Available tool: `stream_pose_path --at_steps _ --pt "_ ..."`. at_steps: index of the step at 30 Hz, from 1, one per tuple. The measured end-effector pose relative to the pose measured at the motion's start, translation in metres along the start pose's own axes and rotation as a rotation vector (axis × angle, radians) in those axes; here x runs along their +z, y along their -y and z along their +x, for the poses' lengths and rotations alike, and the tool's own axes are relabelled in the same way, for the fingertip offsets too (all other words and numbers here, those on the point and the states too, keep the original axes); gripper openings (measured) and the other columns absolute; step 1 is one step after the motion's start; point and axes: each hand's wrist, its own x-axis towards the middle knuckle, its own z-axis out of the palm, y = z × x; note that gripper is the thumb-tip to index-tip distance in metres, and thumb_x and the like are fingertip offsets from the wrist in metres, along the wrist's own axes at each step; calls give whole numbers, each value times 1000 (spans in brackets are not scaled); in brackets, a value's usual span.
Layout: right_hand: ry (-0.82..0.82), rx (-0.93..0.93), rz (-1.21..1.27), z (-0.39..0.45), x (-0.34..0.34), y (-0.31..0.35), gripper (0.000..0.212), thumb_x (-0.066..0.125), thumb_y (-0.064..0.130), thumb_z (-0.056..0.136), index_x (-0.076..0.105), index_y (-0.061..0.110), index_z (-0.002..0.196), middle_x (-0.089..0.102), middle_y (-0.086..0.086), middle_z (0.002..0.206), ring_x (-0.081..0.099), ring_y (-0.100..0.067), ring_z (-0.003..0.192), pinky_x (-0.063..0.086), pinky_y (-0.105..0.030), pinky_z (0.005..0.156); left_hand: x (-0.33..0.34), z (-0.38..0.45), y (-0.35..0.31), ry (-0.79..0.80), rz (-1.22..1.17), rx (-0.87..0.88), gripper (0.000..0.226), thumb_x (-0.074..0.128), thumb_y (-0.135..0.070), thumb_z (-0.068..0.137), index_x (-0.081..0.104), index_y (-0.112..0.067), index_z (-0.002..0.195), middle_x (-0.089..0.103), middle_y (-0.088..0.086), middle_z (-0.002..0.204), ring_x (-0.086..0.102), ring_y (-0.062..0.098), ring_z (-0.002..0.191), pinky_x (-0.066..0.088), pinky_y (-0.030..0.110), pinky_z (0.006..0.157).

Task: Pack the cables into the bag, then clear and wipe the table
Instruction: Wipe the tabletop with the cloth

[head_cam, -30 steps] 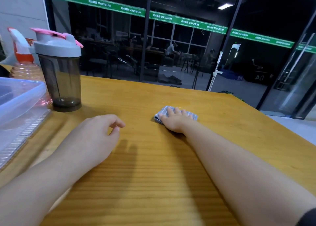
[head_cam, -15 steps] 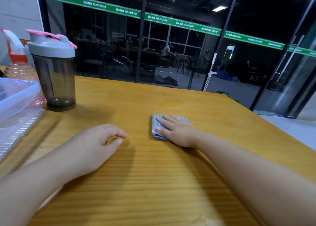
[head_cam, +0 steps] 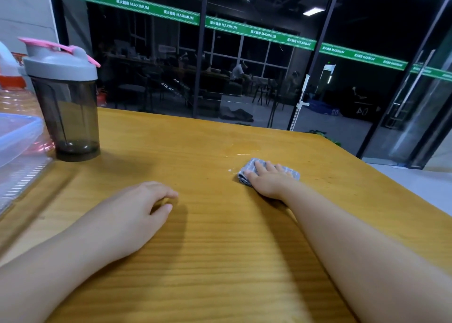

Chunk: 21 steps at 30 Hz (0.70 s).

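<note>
- Wiping is the step in hand: a small folded grey cloth (head_cam: 247, 176) lies flat on the yellow wooden surface (head_cam: 220, 261), out toward its far right part.
- The right hand (head_cam: 269, 179) lies on top of the cloth with straight fingers, pressing it down. Its grip is released, not curled round the cloth.
- A shiny wet patch (head_cam: 241, 148) sits just past the cloth, with small bright drops beside it.
- The left hand (head_cam: 132, 215) rests on the surface, near and to the left, fingers loosely bent, holding nothing.
- A dark shaker cup (head_cam: 66, 107) with a grey and pink lid stands far left, beside a clear plastic box (head_cam: 17, 137).
- No cables or bag show.
- Next, I think the cloth should slide forward over the wet patch, pressed flat.
</note>
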Motion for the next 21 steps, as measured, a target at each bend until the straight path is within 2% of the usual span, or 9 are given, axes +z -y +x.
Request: stream_pose_path --at_steps 2,4,5,8,11,15,18,21 --pt "3 -63 -4 -4 2 21 65 13 58 97 -1 29 153 -6 -1 161 -7 -26 148 -2 -46 118 -1 1 -1 -48 -1 -36 32 43 -33 96 47 -41 127 43 -25 131 42 -3 111 29 13 84" --pt "0 -144 -15 -8 6 46 64 14 57 97 -1 29 153 -6 -2 161 -7 -26 148 -3 -46 118 -3 1 -1 -101 -19 -70 32 44 -33 95 46 -41 126 44 -23 121 42 -5 92 31 15 74" --pt "-1 -187 -18 -11 8 59 64 14 57 97 0 29 153 -6 -1 161 -8 -25 148 -3 -46 118 -4 1 0 -118 -25 -83 33 45 -33 95 45 -41 126 42 -23 116 43 -4 90 33 16 72" --pt "9 -334 -31 -24 17 93 64 16 59 97 2 31 152 -5 0 161 -8 -25 148 -4 -45 118 -4 0 5 -148 -74 -104 34 52 -26 92 50 -36 124 41 -20 114 49 8 113 34 21 86" --pt "22 -481 -42 -43 25 107 64 18 61 95 5 34 152 -4 1 161 -8 -22 148 -5 -44 118 -5 -1 4 -212 -121 -52 34 56 -18 89 55 -30 121 52 -11 118 49 9 112 29 18 85" --pt "52 -582 -52 -66 22 81 62 21 62 95 6 38 151 -3 7 161 -7 -15 147 -3 -40 119 -7 -5 -1 -178 -177 19 33 55 -18 89 52 -36 117 47 -18 112 40 -1 107 26 14 85" --pt "68 -537 -38 -71 14 48 61 23 61 96 7 40 150 -2 8 161 -7 -13 147 -4 -37 119 -4 -9 -2 -89 -172 40 29 55 -28 89 47 -50 105 47 -29 109 46 0 103 33 18 83" --pt "39 -433 -47 -67 9 8 60 22 59 97 8 38 151 -1 9 161 -5 -14 148 -3 -35 118 -3 -12 -6 8 -157 32 21 52 -35 90 49 -53 99 44 -38 106 50 -2 96 37 17 77"
